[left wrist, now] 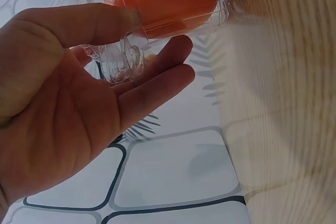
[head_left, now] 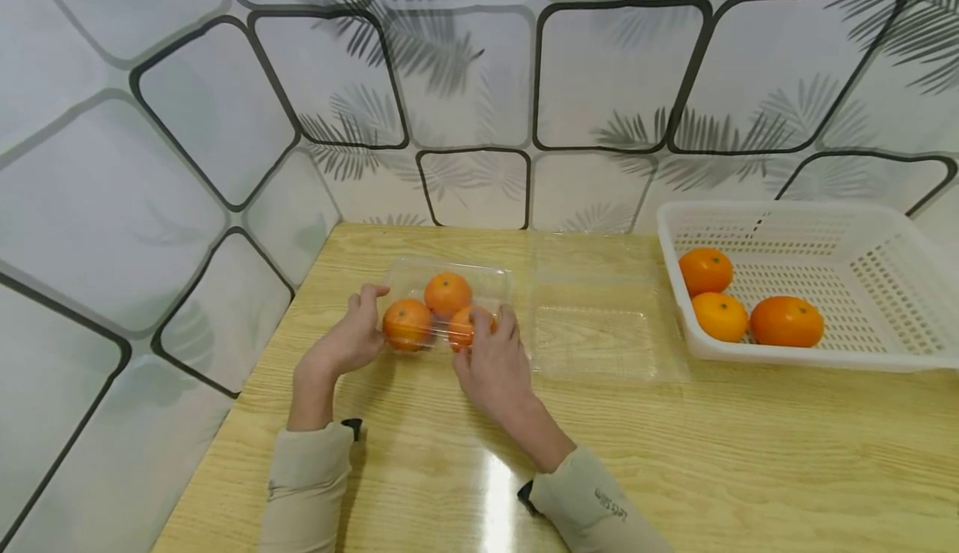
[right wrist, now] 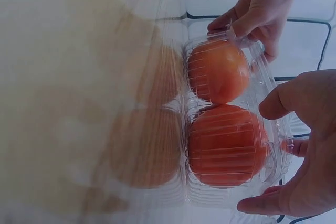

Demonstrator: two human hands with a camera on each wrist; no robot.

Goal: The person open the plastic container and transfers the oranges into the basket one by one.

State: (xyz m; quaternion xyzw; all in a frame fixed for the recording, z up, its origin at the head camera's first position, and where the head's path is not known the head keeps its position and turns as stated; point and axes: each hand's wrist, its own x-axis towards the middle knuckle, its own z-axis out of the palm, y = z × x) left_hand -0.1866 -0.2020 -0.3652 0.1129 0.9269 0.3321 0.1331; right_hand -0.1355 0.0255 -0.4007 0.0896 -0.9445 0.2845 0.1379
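“LetsSlim” [head_left: 610,504] (seemingly) on right sleeve [head_left: 575,495]

bright orange fruit [head_left: 448,293], clear colourless container [head_left: 492,284], white basket [head_left: 809,356], yellow wood-grained bench [head_left: 749,453], beige sleeves [head_left: 584,482] with dark lettering [head_left: 610,504], whitish wall [head_left: 622,62] with black-and-grey outlines [head_left: 625,3] and grey fronds [head_left: 442,45]

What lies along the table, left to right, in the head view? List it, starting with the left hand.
Left hand → clear box → second clear box → white basket.

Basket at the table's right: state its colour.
White; the basket shows best in the head view.
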